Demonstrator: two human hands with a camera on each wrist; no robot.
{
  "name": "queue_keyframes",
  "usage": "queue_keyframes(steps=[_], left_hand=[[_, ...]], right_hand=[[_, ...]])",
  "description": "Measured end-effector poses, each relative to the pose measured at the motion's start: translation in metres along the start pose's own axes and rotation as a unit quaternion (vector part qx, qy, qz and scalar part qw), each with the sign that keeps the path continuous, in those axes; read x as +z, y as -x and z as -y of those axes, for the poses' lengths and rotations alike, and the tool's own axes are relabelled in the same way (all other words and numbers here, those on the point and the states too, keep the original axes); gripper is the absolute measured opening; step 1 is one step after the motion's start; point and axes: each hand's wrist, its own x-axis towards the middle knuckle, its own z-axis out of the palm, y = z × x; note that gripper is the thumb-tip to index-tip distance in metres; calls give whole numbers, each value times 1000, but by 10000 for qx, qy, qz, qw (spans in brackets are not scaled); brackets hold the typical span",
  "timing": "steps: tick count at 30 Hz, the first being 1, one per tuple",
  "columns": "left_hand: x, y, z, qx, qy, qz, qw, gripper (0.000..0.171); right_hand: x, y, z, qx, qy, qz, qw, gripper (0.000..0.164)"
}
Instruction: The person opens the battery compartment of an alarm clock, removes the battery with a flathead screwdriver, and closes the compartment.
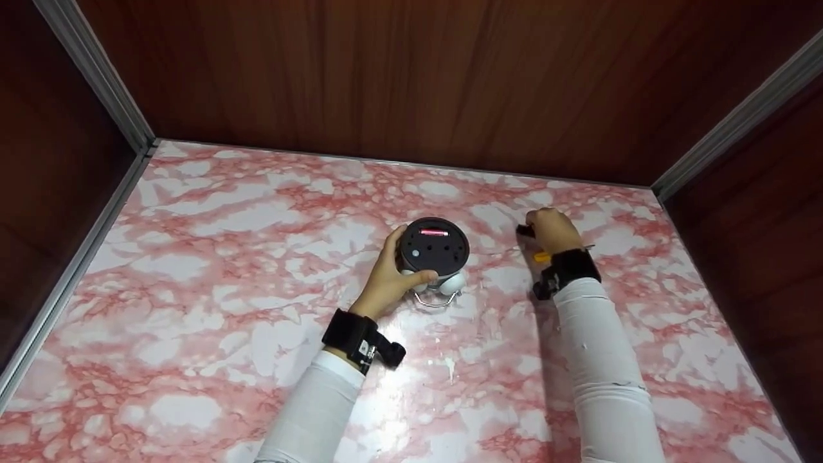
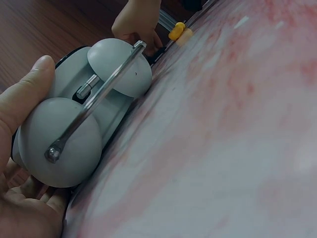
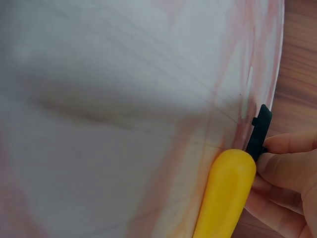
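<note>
A twin-bell alarm clock has its dark round back turned up, with a pink battery showing in the slot. My left hand grips its side, the thumb lying over the rim near the bells. In the left wrist view the pale bells and wire handle point toward the camera. To the right, my right hand pinches a small black battery cover between thumb and fingers, just at the table surface. Beside that hand lies a yellow-handled tool; its other end is hidden.
The pink-and-white marbled table runs back to a brown wood-grain panel. Similar panels with metal edge strips stand at left and right. A small white strip lies near the black cover.
</note>
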Motion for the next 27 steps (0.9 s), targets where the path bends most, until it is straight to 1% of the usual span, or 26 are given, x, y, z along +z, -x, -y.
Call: queue_keyframes(steps=[6,15,18,22,27], left_hand=[[1,1,-1,-31,-35,-33,10000,106],[1,1,-2,-70,98,15,9999,107],[0,1,-2,-5,60,30,10000,107],[0,0,-1,103,13,61,9999,106],[0,0,0,102,114,58,9999,105]], right_hand=[[1,-1,-1,-33,112,-20,9999,3],[4,-2,-3,-90,145,-155,9997,6],[4,-2,-3,-120,114,-191,9997,6],[4,-2,-3,-49,36,-148,9999,6],[3,-2,-3,-29,33,-115,9999,8]])
